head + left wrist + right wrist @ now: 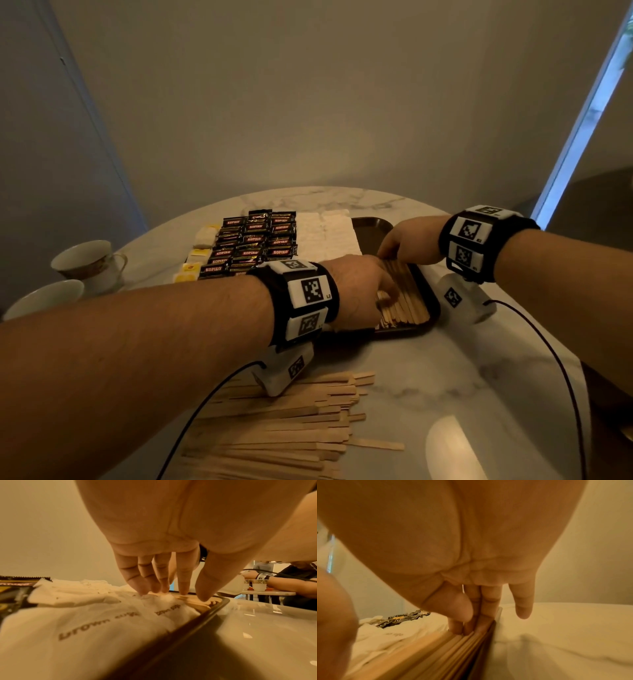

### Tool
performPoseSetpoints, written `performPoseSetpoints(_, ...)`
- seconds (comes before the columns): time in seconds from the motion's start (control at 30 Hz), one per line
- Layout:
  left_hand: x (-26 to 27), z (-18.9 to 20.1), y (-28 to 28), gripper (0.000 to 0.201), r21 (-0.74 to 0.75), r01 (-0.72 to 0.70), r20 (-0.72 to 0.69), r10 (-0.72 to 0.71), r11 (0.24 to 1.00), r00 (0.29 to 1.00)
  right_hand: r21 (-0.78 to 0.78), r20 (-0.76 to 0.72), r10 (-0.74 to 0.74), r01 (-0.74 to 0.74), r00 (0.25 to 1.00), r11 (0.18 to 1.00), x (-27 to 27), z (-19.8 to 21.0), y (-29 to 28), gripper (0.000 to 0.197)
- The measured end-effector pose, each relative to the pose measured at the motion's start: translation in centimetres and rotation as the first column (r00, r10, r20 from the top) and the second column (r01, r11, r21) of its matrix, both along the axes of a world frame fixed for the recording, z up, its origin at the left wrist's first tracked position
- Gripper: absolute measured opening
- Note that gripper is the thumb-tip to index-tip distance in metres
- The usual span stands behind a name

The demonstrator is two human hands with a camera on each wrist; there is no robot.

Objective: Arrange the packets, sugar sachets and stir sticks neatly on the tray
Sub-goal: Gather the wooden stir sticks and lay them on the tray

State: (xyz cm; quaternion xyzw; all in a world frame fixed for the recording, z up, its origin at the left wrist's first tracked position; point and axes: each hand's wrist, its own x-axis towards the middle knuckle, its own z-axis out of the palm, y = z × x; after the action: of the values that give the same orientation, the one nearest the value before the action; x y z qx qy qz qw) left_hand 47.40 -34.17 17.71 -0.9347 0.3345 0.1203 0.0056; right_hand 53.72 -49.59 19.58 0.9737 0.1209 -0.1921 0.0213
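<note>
A dark tray [371, 233] holds rows of black Kopiko packets [255, 245], white sugar sachets [325, 236] and, at its right end, a bundle of wooden stir sticks [409, 301]. My left hand [388, 296] has straight fingers whose tips [184, 592] touch the near part of the stir sticks [193, 599] beside a brown sugar sachet [85, 628]. My right hand [385, 253] presses straight fingers [467, 630] against the far ends of the stir sticks [436, 653], by the tray's right rim [489, 635]. Neither hand holds anything.
A big loose pile of stir sticks [291, 421] lies on the marble table [462, 370] near me, under my left wrist. Yellow packets [197, 262] sit left of the Kopiko rows. Two cups [89, 263] stand at the table's left edge. Wrist cables trail over the table.
</note>
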Motion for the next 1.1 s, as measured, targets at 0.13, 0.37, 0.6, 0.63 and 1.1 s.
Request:
performPoseSetpoints(0.13, 0.1, -0.2, 0.1, 0.048, 0.041, 0.001, -0.021, -0.001, 0.999, 1.0, 0.09, 0.023, 0.004, -0.006, 1.0, 0.996, -0.2, 0.2, -0.2, 0.058)
performPoseSetpoints(0.37, -0.2, -0.1, 0.1, 0.045, 0.053, -0.012, -0.013, 0.012, 0.999, 1.0, 0.101, -0.006, 0.04, -0.039, 0.999, 0.994, 0.6, -0.1, 0.9, 0.061)
performPoseSetpoints(0.6, -0.8, 0.2, 0.3, 0.047, -0.043, 0.033, -0.001, -0.033, 0.999, 0.999, 0.22, -0.016, -0.003, 0.007, 1.0, 0.975, 0.9, 0.3, -1.5, 0.055)
performPoseSetpoints(0.63, -1.0, 0.3, 0.2, 0.049, -0.048, 0.054, -0.012, -0.054, 0.997, 0.998, 0.208, -0.05, -0.002, 0.012, 0.999, 0.978, 0.7, 0.3, -1.8, 0.056)
performPoseSetpoints(1.1, -1.4, -0.1, -0.8, 0.055, 0.017, 0.099, 0.0, -0.099, 0.995, 0.995, 0.169, 0.105, 0.024, -0.042, 0.994, 0.985, -0.7, -1.8, -2.5, 0.038)
